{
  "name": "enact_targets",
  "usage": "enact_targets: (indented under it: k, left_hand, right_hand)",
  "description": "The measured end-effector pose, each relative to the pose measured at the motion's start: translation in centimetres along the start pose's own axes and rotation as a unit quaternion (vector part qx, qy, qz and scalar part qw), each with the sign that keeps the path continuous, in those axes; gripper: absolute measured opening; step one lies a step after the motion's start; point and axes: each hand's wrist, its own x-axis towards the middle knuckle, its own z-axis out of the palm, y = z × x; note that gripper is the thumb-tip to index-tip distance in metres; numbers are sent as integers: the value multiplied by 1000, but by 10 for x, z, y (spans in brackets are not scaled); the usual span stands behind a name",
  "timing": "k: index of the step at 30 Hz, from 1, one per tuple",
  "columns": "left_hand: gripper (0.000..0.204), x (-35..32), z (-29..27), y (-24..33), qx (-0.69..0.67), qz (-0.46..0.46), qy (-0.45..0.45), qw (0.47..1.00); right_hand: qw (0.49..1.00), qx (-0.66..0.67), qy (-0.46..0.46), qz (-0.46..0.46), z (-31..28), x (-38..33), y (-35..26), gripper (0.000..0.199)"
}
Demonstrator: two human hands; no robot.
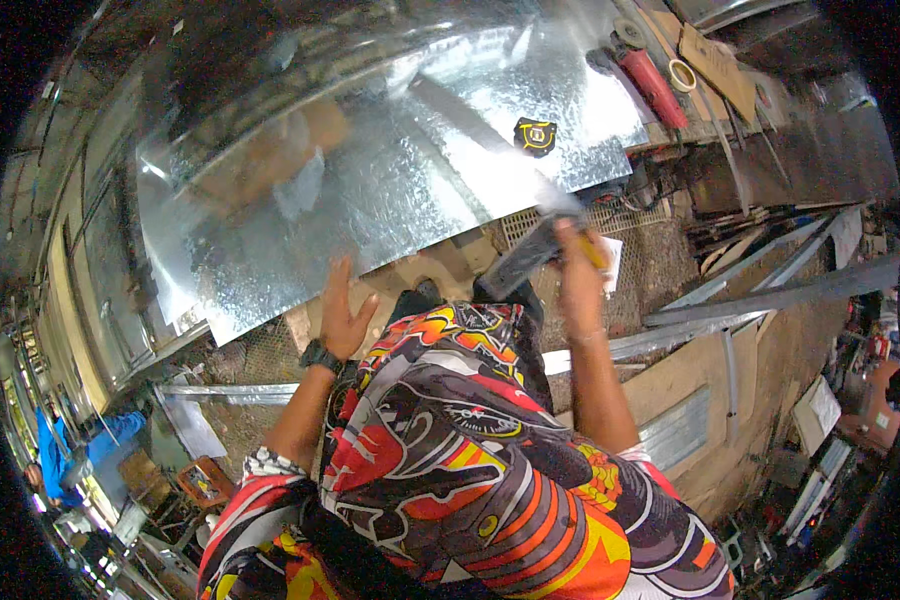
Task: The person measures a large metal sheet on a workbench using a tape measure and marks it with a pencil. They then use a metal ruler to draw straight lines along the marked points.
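Observation:
A large shiny sheet of metal [370,205] lies in front of me on the workbench. My left hand [346,318] is open at its near edge, fingers stretched out; whether they touch the metal I cannot tell. At the right, my right hand [582,268] is closed round a motion-blurred tool, which looks like an L-shaped metal square [520,262]. Its dark arm points down and left, off the sheet's near edge. Something yellow also shows by the fingers, too blurred to name. A black and yellow tape measure [535,137] rests on the sheet, beyond the right hand.
On the bench at the far right lie a red angle grinder [652,88], a tape roll [681,75] and a cardboard piece [715,72]. Metal strips [770,292] and a board [760,400] lie to my right. A person in blue [70,450] is at the far left.

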Motion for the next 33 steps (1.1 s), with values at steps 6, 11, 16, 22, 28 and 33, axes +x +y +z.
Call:
enact_targets:
  k: [6,11,16,22,28,33]
  left_hand:
    - [64,27,41,25,86,17,-14,996]
    - [67,156,106,138,66,98,5,993]
    - [94,236,144,236,176,-57,-40,982]
    - [70,266,172,251,48,-166,-19,985]
    - [64,245,167,249,0,-226,12,974]
    - [57,234,163,257,-16,-216,33,976]
  right_hand:
    - [996,81,3,-39,-55,147,-78,43]
    - [992,117,-35,-11,-47,245,-58,19]
    - [991,102,-79,-17,-40,287,-47,17]
    - [986,-133,-65,-73,-71,368,-4,28]
    - [866,-369,-14,-338,-43,320,-5,46]
    - [878,-215,-199,-378,-15,264,1,41]
